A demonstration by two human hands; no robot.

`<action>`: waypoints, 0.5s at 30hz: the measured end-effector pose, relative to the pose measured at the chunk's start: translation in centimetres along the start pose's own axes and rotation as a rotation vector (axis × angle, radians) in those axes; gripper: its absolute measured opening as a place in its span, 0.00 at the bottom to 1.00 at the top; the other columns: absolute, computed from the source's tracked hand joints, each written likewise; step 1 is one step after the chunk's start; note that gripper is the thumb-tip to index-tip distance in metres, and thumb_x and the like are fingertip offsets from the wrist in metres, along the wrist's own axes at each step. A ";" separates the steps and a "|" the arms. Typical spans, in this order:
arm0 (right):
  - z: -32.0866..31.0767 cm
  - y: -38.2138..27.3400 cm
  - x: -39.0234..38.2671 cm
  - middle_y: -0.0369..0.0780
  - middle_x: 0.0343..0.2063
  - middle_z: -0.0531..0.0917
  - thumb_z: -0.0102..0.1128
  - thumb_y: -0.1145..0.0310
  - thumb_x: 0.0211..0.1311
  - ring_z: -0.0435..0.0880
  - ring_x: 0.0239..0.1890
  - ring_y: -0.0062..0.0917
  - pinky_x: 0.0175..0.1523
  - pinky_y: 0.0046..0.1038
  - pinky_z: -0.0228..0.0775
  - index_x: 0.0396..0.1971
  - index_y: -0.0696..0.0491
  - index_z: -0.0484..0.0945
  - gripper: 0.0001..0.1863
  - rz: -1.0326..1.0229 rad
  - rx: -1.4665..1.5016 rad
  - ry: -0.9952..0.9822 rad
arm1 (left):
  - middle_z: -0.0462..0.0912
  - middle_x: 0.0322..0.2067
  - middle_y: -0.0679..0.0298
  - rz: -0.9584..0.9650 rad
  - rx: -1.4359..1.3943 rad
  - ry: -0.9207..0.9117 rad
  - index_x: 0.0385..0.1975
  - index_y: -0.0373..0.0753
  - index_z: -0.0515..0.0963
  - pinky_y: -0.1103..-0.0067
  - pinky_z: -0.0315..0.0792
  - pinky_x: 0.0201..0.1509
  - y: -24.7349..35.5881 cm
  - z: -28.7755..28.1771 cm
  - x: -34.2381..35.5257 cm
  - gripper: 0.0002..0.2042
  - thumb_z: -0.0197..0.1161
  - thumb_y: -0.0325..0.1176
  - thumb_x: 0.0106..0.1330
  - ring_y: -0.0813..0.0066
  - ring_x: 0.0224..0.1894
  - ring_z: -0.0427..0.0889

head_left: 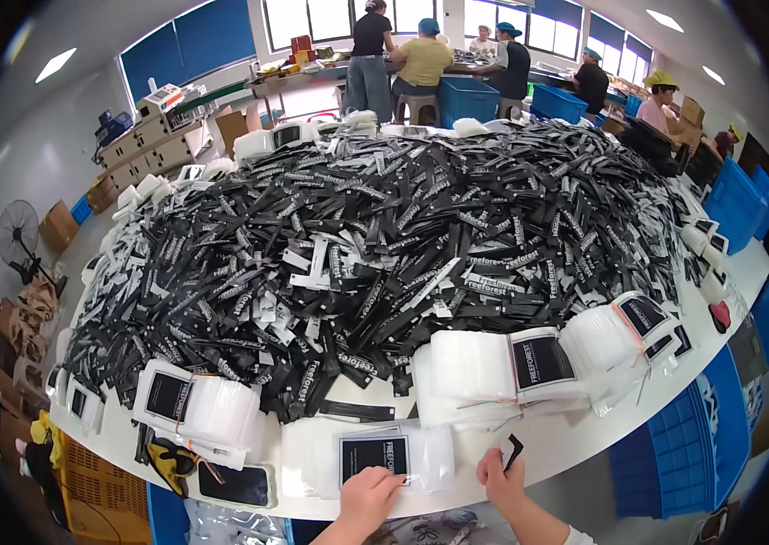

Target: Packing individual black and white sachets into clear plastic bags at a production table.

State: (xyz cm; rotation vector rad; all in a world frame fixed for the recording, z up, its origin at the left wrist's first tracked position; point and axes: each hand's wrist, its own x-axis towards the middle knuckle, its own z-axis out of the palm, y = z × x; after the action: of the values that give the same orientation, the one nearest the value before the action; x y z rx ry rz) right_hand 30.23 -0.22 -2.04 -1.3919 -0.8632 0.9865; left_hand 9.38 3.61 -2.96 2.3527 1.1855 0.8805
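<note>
A stack of translucent plastic bags (312,454) with a black printed panel lies flat at the table's near edge. My left hand (371,498) rests at the lower edge of that panel, its fingers curled and closed on the top plastic bag. Just to the right of the stack, my right hand (500,480) is raised over the table edge. Between its thumb and fingers is a small bent black strip (514,449), sticking up. Beyond both hands rises a wide heap of black strip-shaped packets (384,236) with white lettering, some showing white sides.
Bundled bag stacks (471,368) stand right of centre, and another bundle (230,413) on the left. A phone (237,486) and a yellow-black object (169,465) lie at the near left edge. Blue crates (666,454) stand at right. Several people work at a far bench (312,82).
</note>
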 end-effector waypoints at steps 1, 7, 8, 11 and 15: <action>0.2 -0.5 0.0 0.31 0.05 0.61 0.41 0.65 0.63 0.58 0.09 0.14 0.15 0.20 0.45 0.08 0.52 0.59 0.21 0.016 0.030 0.005 | 0.75 0.26 0.65 0.007 0.001 0.006 0.32 0.42 0.78 0.81 0.70 0.27 0.1 -0.1 0.2 0.15 0.64 0.25 0.40 0.71 0.26 0.74; -0.5 -1.7 -0.5 0.31 0.06 0.64 0.44 0.66 0.61 0.59 0.10 0.13 0.15 0.19 0.47 0.10 0.52 0.62 0.19 0.152 0.044 -0.058 | 0.73 0.29 0.57 -0.143 -0.163 -0.208 0.44 0.38 0.72 0.68 0.68 0.36 1.2 -3.1 0.8 0.19 0.58 0.30 0.49 0.58 0.33 0.74; -0.2 -1.6 -0.3 0.31 0.06 0.64 0.44 0.66 0.61 0.59 0.10 0.13 0.15 0.19 0.47 0.10 0.52 0.62 0.19 0.153 0.045 -0.056 | 0.67 0.19 0.60 0.102 -0.061 0.057 0.39 0.38 0.74 0.71 0.65 0.24 1.7 -2.9 1.4 0.16 0.58 0.28 0.46 0.61 0.21 0.70; 1.2 -1.7 -0.6 0.32 0.09 0.67 0.54 0.65 0.56 0.61 0.12 0.12 0.16 0.19 0.49 0.15 0.53 0.67 0.13 0.066 -0.066 -0.134 | 0.67 0.19 0.59 0.235 0.008 -0.021 0.38 0.39 0.75 0.73 0.64 0.24 3.3 -2.7 1.8 0.16 0.58 0.27 0.45 0.62 0.22 0.71; 3.1 -4.8 -0.8 0.42 0.21 0.77 0.62 0.58 0.48 0.75 0.23 0.23 0.30 0.26 0.67 0.30 0.59 0.72 0.19 0.098 -0.617 -0.288 | 0.73 0.29 0.59 0.188 -0.074 -0.038 0.42 0.38 0.73 0.71 0.66 0.32 3.4 -2.6 0.2 0.20 0.59 0.30 0.45 0.61 0.32 0.73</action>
State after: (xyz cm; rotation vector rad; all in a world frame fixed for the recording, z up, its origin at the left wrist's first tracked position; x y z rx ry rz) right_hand 27.26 0.51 2.91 -1.8470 -1.4064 1.0586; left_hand 9.71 1.89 1.00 2.4383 0.9121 0.9186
